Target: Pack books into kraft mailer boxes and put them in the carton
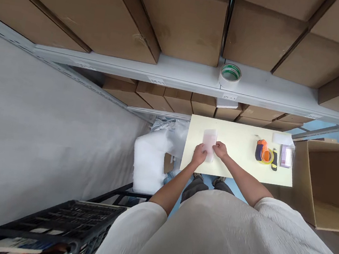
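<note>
Packet (211, 137), pale pink, lies near the left edge of the table (238, 135), its sides pinched by left hand (199, 154) and right hand (221, 150). Open room stretches rightward to the orange tape dispenser (261, 150).

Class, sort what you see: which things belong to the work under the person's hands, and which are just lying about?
In the job:
pale pinkish packet, with left hand and right hand on it
cream table beneath

Apparently just lying about, untouched:
orange tape dispenser
black-and-yellow cutter beside it
tape roll on the shelf
open cardboard box at right
</note>
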{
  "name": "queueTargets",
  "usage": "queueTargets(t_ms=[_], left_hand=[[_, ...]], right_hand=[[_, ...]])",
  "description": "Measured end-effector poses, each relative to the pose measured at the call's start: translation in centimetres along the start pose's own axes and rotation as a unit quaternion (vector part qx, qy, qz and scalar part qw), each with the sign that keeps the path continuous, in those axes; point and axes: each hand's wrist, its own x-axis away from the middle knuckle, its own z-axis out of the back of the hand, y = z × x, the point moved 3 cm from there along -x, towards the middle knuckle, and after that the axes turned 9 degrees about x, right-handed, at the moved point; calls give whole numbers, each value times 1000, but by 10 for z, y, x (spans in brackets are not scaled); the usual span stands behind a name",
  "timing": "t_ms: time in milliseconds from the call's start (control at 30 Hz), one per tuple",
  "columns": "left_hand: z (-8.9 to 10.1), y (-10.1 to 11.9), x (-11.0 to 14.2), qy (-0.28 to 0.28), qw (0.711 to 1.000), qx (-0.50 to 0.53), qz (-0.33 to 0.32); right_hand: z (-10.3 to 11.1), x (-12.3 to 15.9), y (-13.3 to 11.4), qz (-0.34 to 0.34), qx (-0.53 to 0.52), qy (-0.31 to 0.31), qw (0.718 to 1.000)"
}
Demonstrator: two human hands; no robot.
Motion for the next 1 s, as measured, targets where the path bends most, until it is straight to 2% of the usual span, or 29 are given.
queueTargets(t_ms=[233,400,633,767,1000], left_hand=[[64,-4,-30,38,999,0,-5],[89,-14,-41,50,999,12,0],[89,-20,-45,15,1000,1,-11],[86,-18,-45,-14,998,-22,-51],[83,-19,-44,-36,995,-68,-59]], right_hand=[[-36,-19,-52,24,-5,-17,1000],[-57,-34,-71,36,-18,-26,999],[-65,-56,-69,-16,-16,-19,1000],[-64,-69,-66,-39,8,-4,999],[-65,-90,-71,-37,44,23,998]])
